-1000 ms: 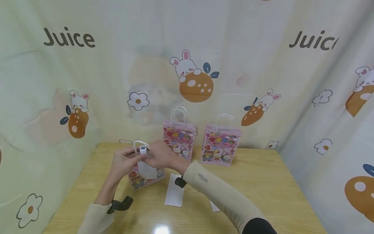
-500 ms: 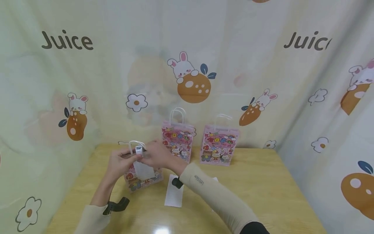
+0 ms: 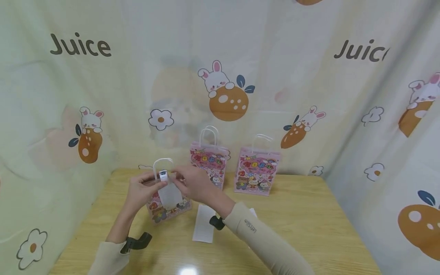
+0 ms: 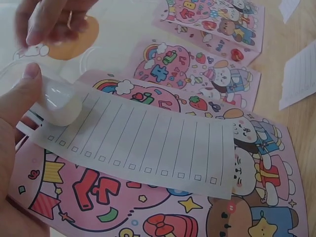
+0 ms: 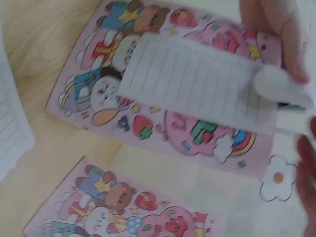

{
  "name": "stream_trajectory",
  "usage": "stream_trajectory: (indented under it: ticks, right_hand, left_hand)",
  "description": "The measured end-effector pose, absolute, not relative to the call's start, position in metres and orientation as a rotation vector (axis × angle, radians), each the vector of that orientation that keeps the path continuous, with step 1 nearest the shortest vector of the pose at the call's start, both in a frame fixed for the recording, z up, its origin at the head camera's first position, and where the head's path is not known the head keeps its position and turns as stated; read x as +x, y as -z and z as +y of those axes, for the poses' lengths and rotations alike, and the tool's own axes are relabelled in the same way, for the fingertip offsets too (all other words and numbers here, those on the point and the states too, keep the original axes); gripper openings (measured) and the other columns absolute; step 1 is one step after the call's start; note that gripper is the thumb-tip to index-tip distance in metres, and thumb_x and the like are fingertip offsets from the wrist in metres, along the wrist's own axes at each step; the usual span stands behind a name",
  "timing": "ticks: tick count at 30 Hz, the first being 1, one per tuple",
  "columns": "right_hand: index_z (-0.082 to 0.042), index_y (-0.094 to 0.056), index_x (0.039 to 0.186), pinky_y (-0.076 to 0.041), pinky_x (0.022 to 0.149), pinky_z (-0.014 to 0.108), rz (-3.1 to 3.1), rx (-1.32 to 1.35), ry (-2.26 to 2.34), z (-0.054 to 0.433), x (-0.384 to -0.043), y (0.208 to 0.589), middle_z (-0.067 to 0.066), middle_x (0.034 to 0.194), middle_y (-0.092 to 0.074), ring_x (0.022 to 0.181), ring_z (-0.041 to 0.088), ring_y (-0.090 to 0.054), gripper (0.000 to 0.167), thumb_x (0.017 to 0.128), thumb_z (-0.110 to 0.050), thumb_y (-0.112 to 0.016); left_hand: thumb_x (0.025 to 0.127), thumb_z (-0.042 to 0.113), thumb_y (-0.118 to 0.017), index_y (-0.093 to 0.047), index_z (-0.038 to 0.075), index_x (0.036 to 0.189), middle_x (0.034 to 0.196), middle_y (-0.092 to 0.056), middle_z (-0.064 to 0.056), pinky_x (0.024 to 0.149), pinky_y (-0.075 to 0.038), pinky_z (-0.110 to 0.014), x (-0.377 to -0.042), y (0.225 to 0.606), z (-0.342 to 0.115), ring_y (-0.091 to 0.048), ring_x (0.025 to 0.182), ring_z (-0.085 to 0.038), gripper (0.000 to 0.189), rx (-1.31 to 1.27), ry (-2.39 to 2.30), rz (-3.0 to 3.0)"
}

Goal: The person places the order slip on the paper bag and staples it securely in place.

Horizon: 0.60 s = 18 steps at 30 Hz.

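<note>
A pink cartoon-print paper gift bag [image 3: 159, 214] leans tilted at the left of the table, its white handle [image 3: 163, 159] standing up. Over its printed front hangs a white lined checklist slip [image 4: 148, 143]. At the bag's top edge, a small glossy white clip [image 4: 58, 101] overlaps the slip's end. My left hand [image 3: 140, 191] pinches there, thumb on the clip, fingers partly hidden behind the bag. Just right of the clip is my right hand [image 3: 197, 185], fingers bent loosely. In the left wrist view its blurred fingertips [image 4: 37, 32] stand apart from the clip.
Two matching gift bags, one at the middle [image 3: 213, 156] and one further right [image 3: 258, 172], stand upright at the back. On the wooden table [image 3: 302, 229] lies another lined slip [image 3: 204, 224]; a further slip [image 3: 253, 212] shows partly behind the right forearm. A printed curtain [image 3: 292, 76] hangs behind.
My right hand has drawn back to the right from the clip, uncovering more of the handle. My left hand has shifted slightly left with the bag and keeps its pinch.
</note>
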State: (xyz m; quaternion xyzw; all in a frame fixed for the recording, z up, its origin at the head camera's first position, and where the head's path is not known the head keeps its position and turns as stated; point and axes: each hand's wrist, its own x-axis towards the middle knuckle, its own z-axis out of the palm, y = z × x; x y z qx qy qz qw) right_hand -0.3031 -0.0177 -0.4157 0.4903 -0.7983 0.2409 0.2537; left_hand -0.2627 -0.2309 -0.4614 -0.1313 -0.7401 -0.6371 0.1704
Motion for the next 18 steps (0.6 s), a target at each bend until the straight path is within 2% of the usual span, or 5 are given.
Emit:
stream_trajectory:
  ticks: [3, 5, 7, 12, 18]
  right_hand:
    - [-0.016, -0.056, 0.135, -0.040, 0.050, 0.015, -2.274, 1.412, -0.573, -0.019, -0.299, 0.414, -0.001, 0.098, -0.066, 0.066, 0.005, -0.053, 0.037, 0.098, -0.015, -0.059]
    - [-0.024, -0.052, 0.140, -0.036, 0.047, 0.015, -2.334, 1.439, -0.469, -0.022, -0.299, 0.413, -0.002, 0.101, -0.064, 0.064, 0.006, -0.049, 0.041, 0.100, -0.017, -0.056]
    - [-0.028, -0.051, 0.141, -0.034, 0.043, 0.017, -2.355, 1.448, -0.364, -0.025, -0.299, 0.412, -0.003, 0.098, -0.063, 0.060, 0.007, -0.046, 0.043, 0.100, -0.019, -0.057]
    - [-0.029, -0.056, 0.137, -0.038, 0.046, 0.018, -2.330, 1.458, -0.226, -0.030, -0.304, 0.407, -0.004, 0.097, -0.062, 0.061, 0.007, -0.047, 0.042, 0.096, -0.023, -0.063]
    - [-0.025, -0.058, 0.133, -0.046, 0.056, 0.018, -2.356, 1.530, -0.208, -0.031, -0.311, 0.396, -0.004, 0.110, -0.063, 0.068, 0.007, -0.053, 0.040, 0.095, -0.019, -0.066]
  left_hand:
    - [0.079, -0.002, -0.078, -0.067, -0.012, 0.106, 0.101, -0.067, -0.015, 0.077, -0.055, -0.031, -0.262, 0.462, -0.228, -0.069, 0.089, -0.015, 0.031, -0.412, 1.819, -2.072]
    - [0.079, -0.004, -0.078, -0.067, -0.010, 0.108, 0.103, -0.067, -0.015, 0.079, -0.055, -0.031, -0.261, 0.461, -0.228, -0.069, 0.091, -0.015, 0.032, -0.441, 1.820, -2.073]
    - [0.079, -0.005, -0.077, -0.067, -0.009, 0.110, 0.105, -0.067, -0.016, 0.080, -0.055, -0.030, -0.259, 0.460, -0.228, -0.068, 0.093, -0.014, 0.033, -0.464, 1.825, -2.087]
    - [0.079, -0.010, -0.074, -0.066, -0.011, 0.111, 0.109, -0.064, -0.025, 0.081, -0.054, -0.030, -0.258, 0.459, -0.229, -0.067, 0.095, -0.012, 0.033, -0.494, 1.814, -2.129]
    - [0.079, -0.010, -0.074, -0.062, -0.012, 0.118, 0.119, -0.059, -0.030, 0.082, -0.054, -0.029, -0.262, 0.459, -0.235, -0.066, 0.098, -0.009, 0.040, -0.490, 1.844, -2.189]
